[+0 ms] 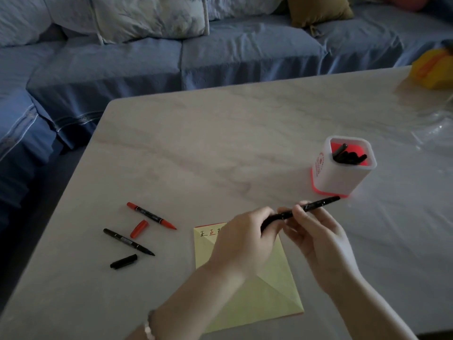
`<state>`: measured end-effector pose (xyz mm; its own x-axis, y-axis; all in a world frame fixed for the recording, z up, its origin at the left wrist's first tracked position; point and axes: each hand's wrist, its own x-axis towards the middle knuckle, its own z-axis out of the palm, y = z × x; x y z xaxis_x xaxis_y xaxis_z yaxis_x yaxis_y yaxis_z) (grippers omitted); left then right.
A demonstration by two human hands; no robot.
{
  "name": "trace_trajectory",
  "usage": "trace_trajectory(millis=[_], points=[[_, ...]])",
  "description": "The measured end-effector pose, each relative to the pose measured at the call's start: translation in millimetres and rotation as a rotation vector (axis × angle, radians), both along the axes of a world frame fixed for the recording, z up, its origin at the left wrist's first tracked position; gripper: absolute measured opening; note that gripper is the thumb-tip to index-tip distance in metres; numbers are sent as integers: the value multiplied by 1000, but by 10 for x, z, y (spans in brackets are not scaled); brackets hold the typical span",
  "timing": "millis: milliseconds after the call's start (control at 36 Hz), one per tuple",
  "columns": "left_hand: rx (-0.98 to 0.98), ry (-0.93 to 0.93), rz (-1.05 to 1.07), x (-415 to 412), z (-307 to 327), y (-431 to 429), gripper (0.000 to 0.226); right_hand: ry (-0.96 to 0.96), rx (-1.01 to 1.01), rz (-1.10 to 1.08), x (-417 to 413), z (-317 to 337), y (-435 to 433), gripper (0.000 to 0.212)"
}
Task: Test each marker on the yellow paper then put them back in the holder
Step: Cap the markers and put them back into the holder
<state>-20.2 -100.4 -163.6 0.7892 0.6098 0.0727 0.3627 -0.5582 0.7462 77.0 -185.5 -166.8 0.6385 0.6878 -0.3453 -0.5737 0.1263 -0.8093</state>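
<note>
Left hand [242, 239] gripping, right hand [318, 241] pinching

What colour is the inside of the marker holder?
Red inside the white marker holder, seen in the head view.

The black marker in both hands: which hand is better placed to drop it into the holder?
Probably right. The right hand grips the black marker mid-barrel, nearest the holder; the left hand holds only its far end.

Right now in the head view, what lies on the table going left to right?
Black uncapped marker → red uncapped marker → yellow paper → white holder → yellow object at the right edge.
</note>
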Motion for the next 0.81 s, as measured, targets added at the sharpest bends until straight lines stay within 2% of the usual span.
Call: trace_trajectory(millis=[111, 167, 222, 278, 333, 389, 444, 528, 611, 694, 806], points=[[-273, 53, -91, 221, 35, 143, 17, -223, -80, -46, 286, 140, -21, 22], [-315, 82, -132, 313, 38, 169, 13, -450, -136, -71, 433, 204, -58, 14], [-325, 90, -149, 408, 33, 185, 10, -660, -160, -123, 580, 282, -108, 21], [-332, 80, -105, 479, 13, 187, 13, -819, -126, -204, 747, 388, -199, 30], [-334, 63, -62, 509, -30, 180, 9, -962, -34, -273, 900, 545, -304, 23], [-339, 70, -68, 493, -90, 170, 18, -980, 91, -322, 1054, 696, -385, 15], [-308, 119, -93, 450, -165, 168, 19, -990, 110, -363, 1232, 772, -386, 15], [-244, 167, -78, 373, -223, 181, 17, -1144, -106, -442, 1423, 739, -236, 11], [-199, 195, -59, 314, -187, 187, 18, -1292, -351, -366, 1507, 534, -21, 14], [-197, 208, -43, 257, -142, 214, 16, -1272, -510, -205, 1475, 386, 136, 24], [-220, 199, -33, 196, -161, 271, 20, -1273, -635, -143, 1478, 296, 206, 10]])
